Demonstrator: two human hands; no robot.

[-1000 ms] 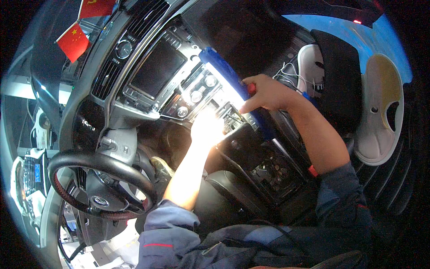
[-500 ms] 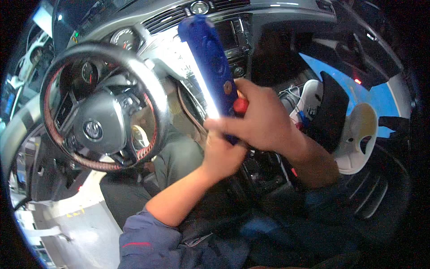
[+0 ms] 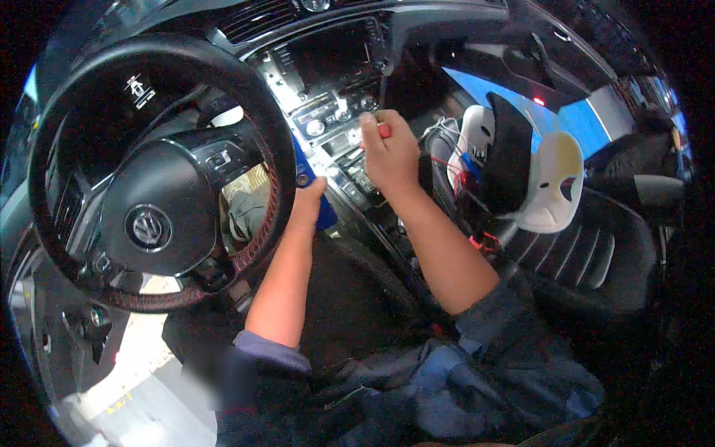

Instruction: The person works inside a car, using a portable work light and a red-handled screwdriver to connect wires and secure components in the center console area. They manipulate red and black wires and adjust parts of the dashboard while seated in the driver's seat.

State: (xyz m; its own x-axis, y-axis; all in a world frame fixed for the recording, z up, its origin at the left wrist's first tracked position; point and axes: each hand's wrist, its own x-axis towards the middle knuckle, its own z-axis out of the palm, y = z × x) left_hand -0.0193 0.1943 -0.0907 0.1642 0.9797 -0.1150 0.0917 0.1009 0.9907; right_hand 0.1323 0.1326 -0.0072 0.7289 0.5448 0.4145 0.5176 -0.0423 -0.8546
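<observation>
My left hand (image 3: 308, 194) grips a blue work light (image 3: 325, 212) just right of the steering wheel (image 3: 155, 195), which partly hides it; its glow falls on the centre console. My right hand (image 3: 389, 149) is closed round a red-handled tool (image 3: 384, 131) in front of the console's controls, its tip hidden or too small to make out. Below the dark screen (image 3: 322, 56) sits a control panel with round knobs (image 3: 316, 128), brightly lit, and under that an exposed section (image 3: 356, 175) of the console, partly behind my right hand and forearm.
On the passenger side lie two light, shaped panels (image 3: 555, 186), a black panel (image 3: 506, 149), white cables (image 3: 439, 127) and red items (image 3: 465, 182). Behind them are the black seat (image 3: 573, 253) and the door (image 3: 532, 59). My legs fill the space below the wheel.
The blue light has passed from my right hand to my left and moved down beside the wheel. My right hand has left it and is higher at the console with the red tool.
</observation>
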